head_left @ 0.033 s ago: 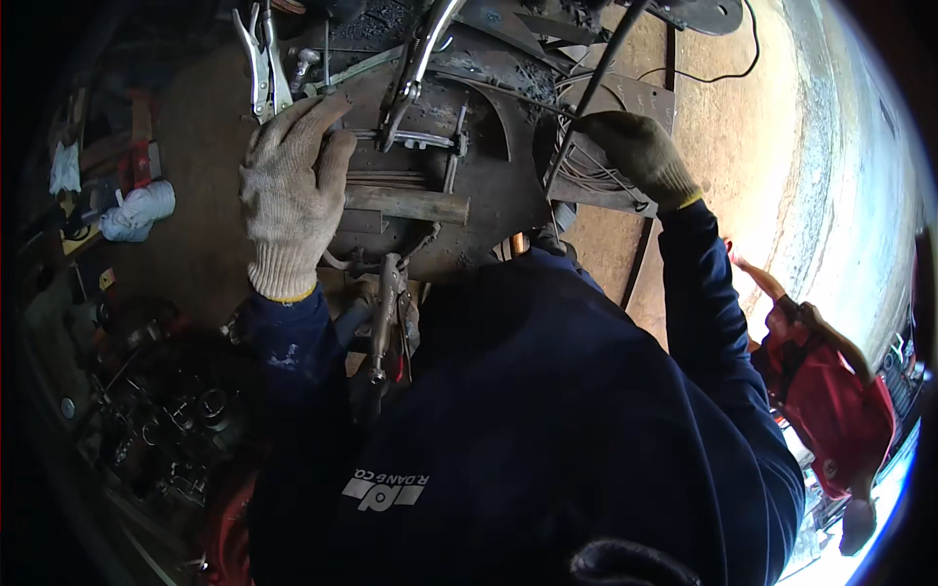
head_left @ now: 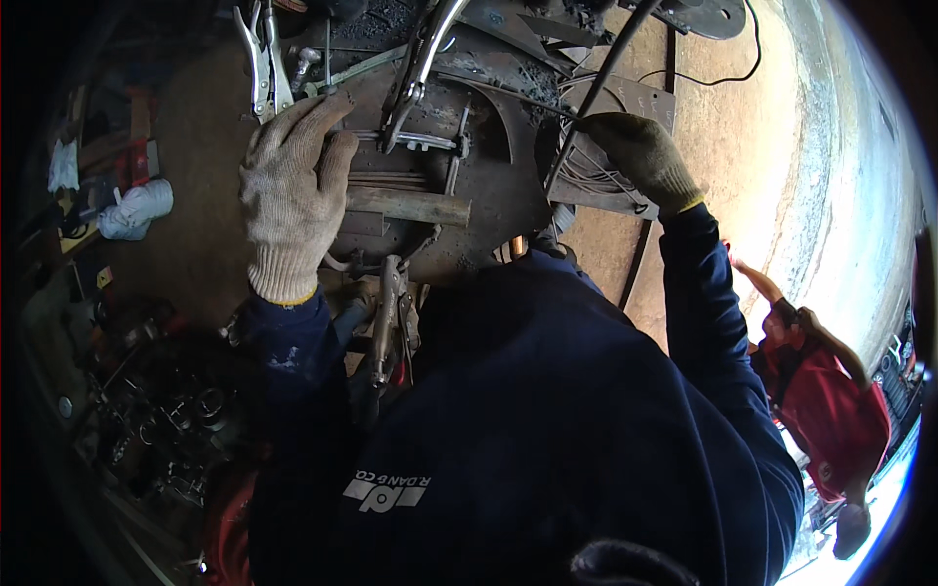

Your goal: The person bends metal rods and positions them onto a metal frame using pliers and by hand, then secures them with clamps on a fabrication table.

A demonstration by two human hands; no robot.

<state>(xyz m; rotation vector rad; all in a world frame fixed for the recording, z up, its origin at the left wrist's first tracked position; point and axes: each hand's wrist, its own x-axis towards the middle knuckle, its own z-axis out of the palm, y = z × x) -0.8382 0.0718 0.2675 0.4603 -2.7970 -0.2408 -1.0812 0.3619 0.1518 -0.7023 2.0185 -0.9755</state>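
My left hand [head_left: 293,200], in a pale knit glove, lies palm down at the left side of a dark metal worktable [head_left: 508,210]. Its fingers are stretched out, with the fingertips near locking pliers [head_left: 264,68]. On the right, my right hand [head_left: 640,156], in a darker soiled glove, pinches the end of a thin dark rod [head_left: 523,98] that reaches left across the table. A black cable [head_left: 611,63] slants past its fingertips. Between the hands are a locking clamp [head_left: 415,83], a metal frame [head_left: 454,151], several thin rods [head_left: 391,182] and a short pipe [head_left: 415,204].
More locking pliers [head_left: 384,317] hang at the table's near edge. Coiled wire [head_left: 596,171] lies below my right hand. A white bundle [head_left: 142,207] and dark machine parts [head_left: 176,410] sit to the left. A person in red [head_left: 831,420] is at the far right.
Both my hands hold nearly the same place. The person in red at the right has shifted slightly downward in the picture.
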